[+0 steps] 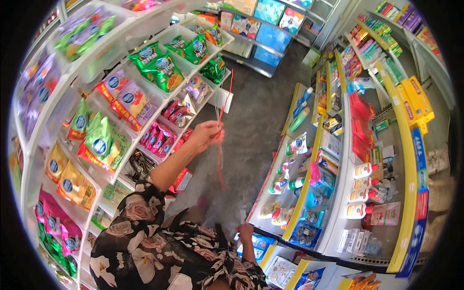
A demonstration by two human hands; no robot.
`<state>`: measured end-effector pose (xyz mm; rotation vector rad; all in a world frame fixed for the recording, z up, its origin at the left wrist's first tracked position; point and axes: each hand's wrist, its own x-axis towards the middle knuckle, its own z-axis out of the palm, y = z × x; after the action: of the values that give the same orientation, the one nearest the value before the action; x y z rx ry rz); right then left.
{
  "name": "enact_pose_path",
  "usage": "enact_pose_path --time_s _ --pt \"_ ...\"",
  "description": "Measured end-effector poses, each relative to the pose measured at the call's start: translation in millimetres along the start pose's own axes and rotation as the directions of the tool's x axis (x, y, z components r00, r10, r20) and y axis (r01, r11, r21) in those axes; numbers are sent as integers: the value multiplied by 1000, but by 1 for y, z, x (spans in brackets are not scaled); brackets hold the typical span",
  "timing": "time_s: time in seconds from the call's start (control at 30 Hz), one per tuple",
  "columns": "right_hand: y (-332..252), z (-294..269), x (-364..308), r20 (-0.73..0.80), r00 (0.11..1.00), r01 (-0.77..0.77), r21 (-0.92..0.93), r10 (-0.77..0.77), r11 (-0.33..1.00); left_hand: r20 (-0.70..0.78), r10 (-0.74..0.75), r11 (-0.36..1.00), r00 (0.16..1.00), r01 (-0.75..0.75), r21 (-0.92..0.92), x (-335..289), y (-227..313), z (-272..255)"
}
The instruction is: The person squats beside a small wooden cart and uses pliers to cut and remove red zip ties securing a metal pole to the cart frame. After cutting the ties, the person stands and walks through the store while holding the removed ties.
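Observation:
My left hand (208, 134) is raised over the aisle in front of the snack shelves, its fingers closed in a pinch. It grips a thin red string (226, 104); one end sticks up above the fingers and another length hangs toward the floor. Fine pale strands show beside the string. Lower down, my right hand (245, 231) is near the front corner of the right-hand shelf, its fingers drawn together. A small whitish thing shows at its fingertips, too small to make out. Black floral sleeves (140, 212) cover my upper arms.
White snack bins (159, 108) with green chip bags (157, 67) and other packets rise at the left. At the right, shelves with yellow edging (302, 193) hold bottles (357, 210) and boxes. Boxed packs (268, 36) stand at the aisle's far end. Grey floor (256, 111) lies between.

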<state>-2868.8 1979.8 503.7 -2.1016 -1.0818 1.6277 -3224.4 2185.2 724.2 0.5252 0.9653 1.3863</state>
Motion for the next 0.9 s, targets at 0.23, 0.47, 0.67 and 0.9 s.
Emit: enact_pose_path --time_s 0.23,0.47,0.67,0.9 --pt "-61 -22 78 -103 993 -13 328 50 945 74 -192 942 979 205 -265 148 -30 26" --pt "-181 -71 180 -20 1000 11 240 -7 971 34 -180 966 983 183 -180 290 -34 75" --pt "-299 -139 259 156 983 -150 358 100 921 -36 -67 988 997 71 137 390 -3 116" --pt "-397 -155 347 282 957 -229 606 63 762 33 116 802 993 -113 587 485 -3 116"
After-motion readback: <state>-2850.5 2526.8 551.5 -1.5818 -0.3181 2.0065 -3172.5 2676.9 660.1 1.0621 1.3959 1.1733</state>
